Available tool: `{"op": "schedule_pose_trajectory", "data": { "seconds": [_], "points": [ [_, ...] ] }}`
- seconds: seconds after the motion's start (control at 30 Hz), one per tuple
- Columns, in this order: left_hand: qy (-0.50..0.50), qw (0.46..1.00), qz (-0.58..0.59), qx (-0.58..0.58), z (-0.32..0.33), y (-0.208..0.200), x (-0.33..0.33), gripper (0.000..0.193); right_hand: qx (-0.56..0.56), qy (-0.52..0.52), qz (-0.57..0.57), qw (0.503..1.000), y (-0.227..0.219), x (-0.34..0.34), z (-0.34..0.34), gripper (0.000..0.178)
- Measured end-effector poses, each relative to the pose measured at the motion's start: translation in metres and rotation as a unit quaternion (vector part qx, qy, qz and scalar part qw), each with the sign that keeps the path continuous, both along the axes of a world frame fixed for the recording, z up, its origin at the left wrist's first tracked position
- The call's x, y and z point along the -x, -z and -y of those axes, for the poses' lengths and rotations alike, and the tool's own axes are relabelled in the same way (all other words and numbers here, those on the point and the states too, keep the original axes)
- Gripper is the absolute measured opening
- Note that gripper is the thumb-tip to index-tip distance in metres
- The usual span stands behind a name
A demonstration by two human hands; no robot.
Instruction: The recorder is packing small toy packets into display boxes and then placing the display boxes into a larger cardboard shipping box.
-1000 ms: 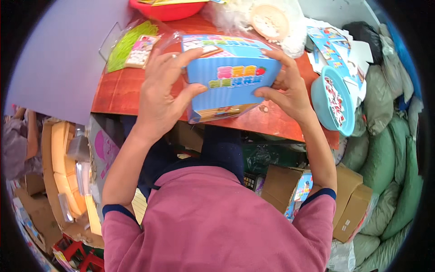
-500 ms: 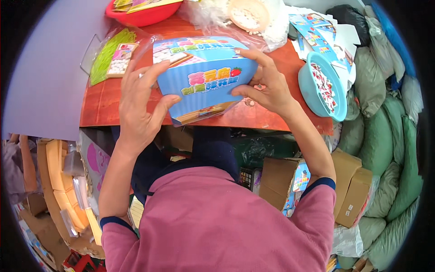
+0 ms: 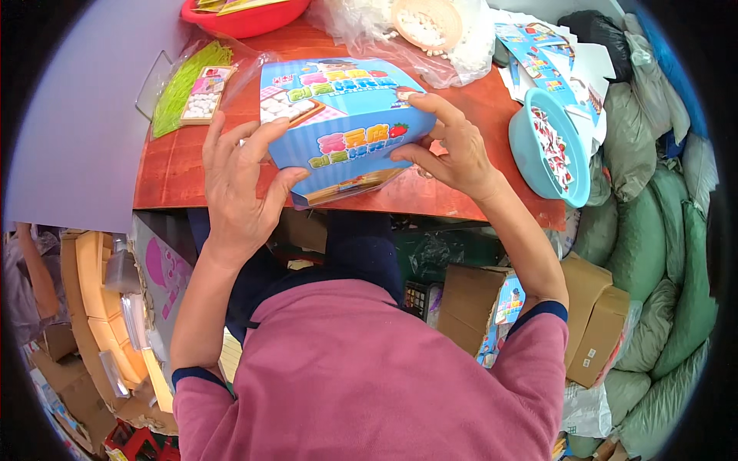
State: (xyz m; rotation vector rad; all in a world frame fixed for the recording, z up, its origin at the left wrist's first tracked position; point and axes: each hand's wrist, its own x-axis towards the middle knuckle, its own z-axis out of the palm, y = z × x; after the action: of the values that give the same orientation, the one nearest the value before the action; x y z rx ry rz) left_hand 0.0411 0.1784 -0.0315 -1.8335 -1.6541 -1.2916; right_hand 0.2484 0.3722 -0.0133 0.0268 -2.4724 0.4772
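Note:
A blue printed cardboard box [image 3: 338,123] with colourful lettering and food pictures is held over the near part of the red-brown table. My left hand [image 3: 244,180] grips its left end, thumb on the front face and fingers up along the side. At the other end, my right hand [image 3: 453,154] pinches the right corner, with fingertips on the top edge and the thumb on the front. The top face and the front face both show; the box's back is hidden.
On the table [image 3: 173,180] lie a bag of green strips [image 3: 184,92], a red basin [image 3: 246,21], a pale basket of white pieces [image 3: 427,27] and printed sheets [image 3: 538,58]. A light-blue basin [image 3: 523,154] with small packets stands at the right edge, beside stacked sacks [image 3: 638,223].
The box has tipped so more of its top face shows, and its lower edge has risen slightly. Both hands keep their hold on it.

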Motion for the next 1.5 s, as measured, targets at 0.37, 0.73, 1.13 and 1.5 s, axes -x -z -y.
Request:
{"op": "schedule_pose_trajectory", "data": {
  "seconds": [0.37, 0.73, 1.13, 1.5],
  "points": [
    [-0.009, 0.999, -0.007, 0.047, 0.007, 0.006, -0.006, 0.053, 0.003, 0.014, -0.006, 1.0, 0.02, -0.014, 0.003, 0.065],
    [0.01, 0.991, 0.134, 0.004, 0.004, 0.021, -0.025, 0.037, 0.014, 0.044, -0.055, 0.997, 0.031, -0.018, 0.012, 0.044],
    [0.014, 0.98, 0.199, -0.014, 0.002, 0.032, -0.035, 0.017, 0.034, 0.058, -0.063, 0.996, 0.042, -0.02, 0.021, 0.035],
    [0.03, 0.988, 0.154, -0.001, 0.004, 0.036, -0.019, 0.012, -0.13, 0.252, 0.01, 0.959, 0.013, -0.019, 0.064, 0.034]
  ]
}}
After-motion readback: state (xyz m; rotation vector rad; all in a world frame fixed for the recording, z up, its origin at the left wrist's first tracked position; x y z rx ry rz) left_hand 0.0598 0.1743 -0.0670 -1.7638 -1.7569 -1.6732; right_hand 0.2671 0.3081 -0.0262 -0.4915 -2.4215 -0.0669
